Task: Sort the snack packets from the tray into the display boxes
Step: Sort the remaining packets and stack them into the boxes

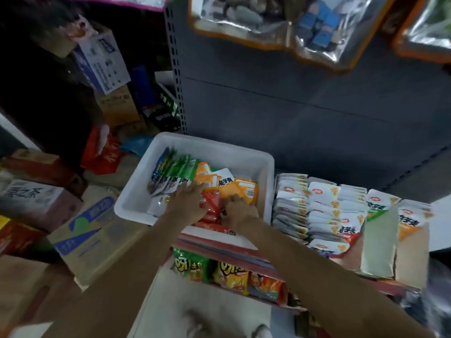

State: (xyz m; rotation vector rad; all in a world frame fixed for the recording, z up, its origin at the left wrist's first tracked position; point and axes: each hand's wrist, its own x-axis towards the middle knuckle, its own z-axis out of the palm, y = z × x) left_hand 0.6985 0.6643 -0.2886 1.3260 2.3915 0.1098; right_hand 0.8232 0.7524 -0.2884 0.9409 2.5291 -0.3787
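- Both bare arms reach down into the white plastic tray (136, 191) that sits on the shelf edge, hard against the grey shelving back panel (317, 113).
- The left hand (186, 203) lies flat on the heap of packets, fingers stretched forward and a little spread, the tips touching an orange packet (206, 179); it grips nothing that I can see.
- The right hand (240, 209) has its fingers curled down into the pile where the red packets (212, 207) meet another orange packet (241, 190); whether it actually holds one I cannot tell, as the fingertips are buried.
- The tray's load is sorted by colour only loosely: green packets (181, 168) stand on edge along the far left, orange and one white in the middle, red ones nearest the person.
- Just right of the tray, touching it, are the display boxes (375, 242), open cardboard, packed with rows of white packets (319, 213) standing upright, some with orange and red printing.
- Below the shelf edge a lower row shows bags of crisps (190, 264), green, yellow and orange.
- To the left, on the floor, cardboard cartons (83, 235) are stacked untidily, with a red bag behind them.
- Overhead hang clear pouches with orange trim (244, 20).
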